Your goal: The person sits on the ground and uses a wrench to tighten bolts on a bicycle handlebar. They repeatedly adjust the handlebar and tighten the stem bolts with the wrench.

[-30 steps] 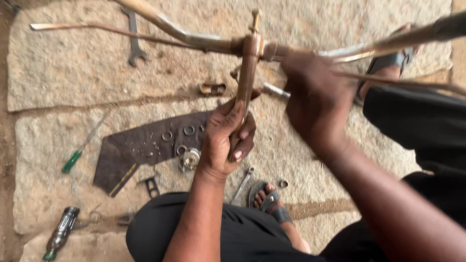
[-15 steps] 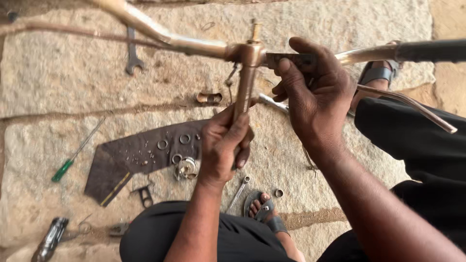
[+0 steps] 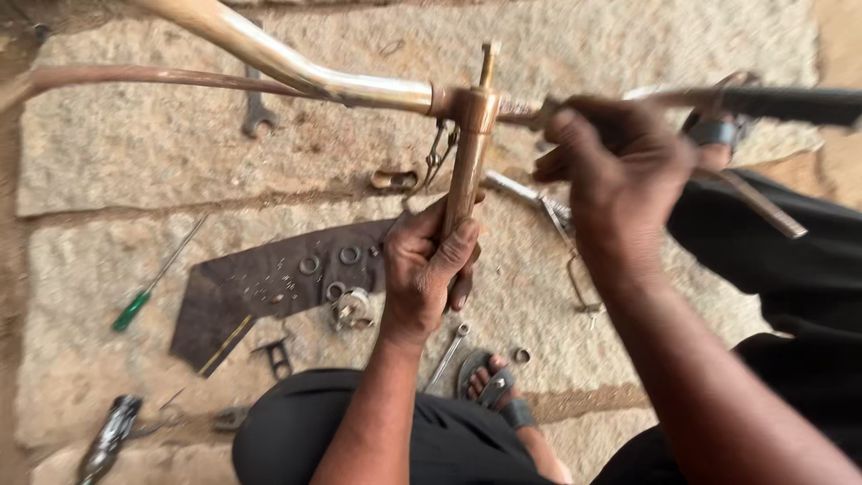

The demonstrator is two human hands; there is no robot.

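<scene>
**Hands on handlebar stem**

Left hand [image 3: 431,269] wrapped tight around the brass-coloured stem [image 3: 467,162], thumb up its front. Right hand [image 3: 620,171] closed on the handlebar [image 3: 296,67] just right of the stem; motion blur there. Stem held above the stone floor [image 3: 135,162]. Left of the stem: dark metal sheet [image 3: 260,287] carrying washers, green-handled screwdriver [image 3: 144,296], spanner [image 3: 256,112].
</scene>
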